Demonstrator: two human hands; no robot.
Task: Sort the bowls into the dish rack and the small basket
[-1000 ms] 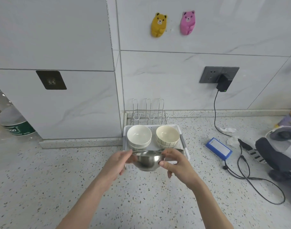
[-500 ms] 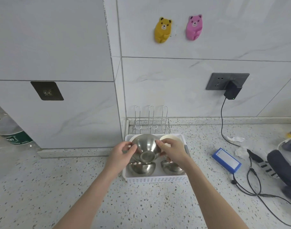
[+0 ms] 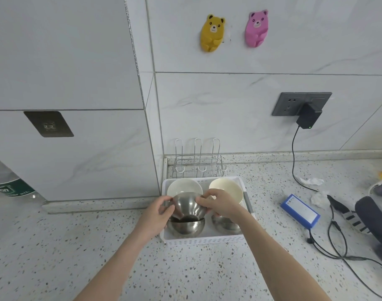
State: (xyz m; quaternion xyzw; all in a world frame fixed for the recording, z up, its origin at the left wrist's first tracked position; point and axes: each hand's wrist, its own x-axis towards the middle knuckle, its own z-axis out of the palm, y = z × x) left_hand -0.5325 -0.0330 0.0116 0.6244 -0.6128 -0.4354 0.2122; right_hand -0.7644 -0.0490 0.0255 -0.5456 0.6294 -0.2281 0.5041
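A flat blue rectangular box (image 3: pixel 300 213) lies on the speckled stone worktop (image 3: pixel 55 246), right of the hands, beside black cables (image 3: pixel 337 246).

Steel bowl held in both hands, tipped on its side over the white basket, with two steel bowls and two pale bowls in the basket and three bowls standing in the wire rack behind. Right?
Not quite. In the head view the wire rack holds no bowls. The rest stands: both the left hand and right hand grip the tipped steel bowl over the white basket.

White marble wall tiles (image 3: pixel 229 109), speckled countertop (image 3: pixel 55 246)
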